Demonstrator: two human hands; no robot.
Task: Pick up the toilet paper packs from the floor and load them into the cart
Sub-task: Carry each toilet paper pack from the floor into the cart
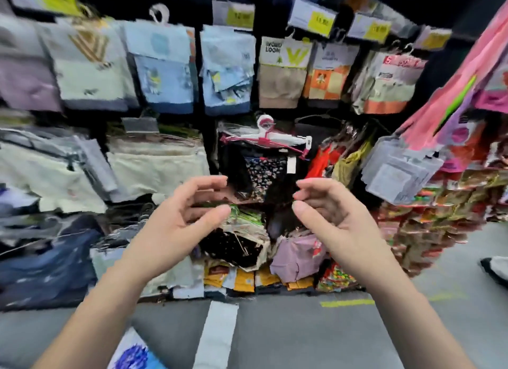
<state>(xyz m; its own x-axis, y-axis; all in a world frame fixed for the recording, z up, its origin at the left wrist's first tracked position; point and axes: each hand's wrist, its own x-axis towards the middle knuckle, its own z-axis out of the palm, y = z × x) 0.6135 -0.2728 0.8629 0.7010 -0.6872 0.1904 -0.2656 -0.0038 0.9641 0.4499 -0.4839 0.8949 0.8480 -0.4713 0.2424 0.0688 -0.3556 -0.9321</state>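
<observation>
Head view: both grips empty, pack low at my left

Head view shows a wall of hanging clothing packs [170, 74] filling the scene, with grey floor [302, 335] below. My left hand [176, 231] and right hand [330, 220] are raised side by side, fingers curled and open, each grip holding nothing. What may be a toilet paper pack [132, 355], white with blue print, lies on the floor at the bottom edge, under my left forearm, so the left hand is nearer. Its long axis I cannot tell. No cart shows.
</observation>
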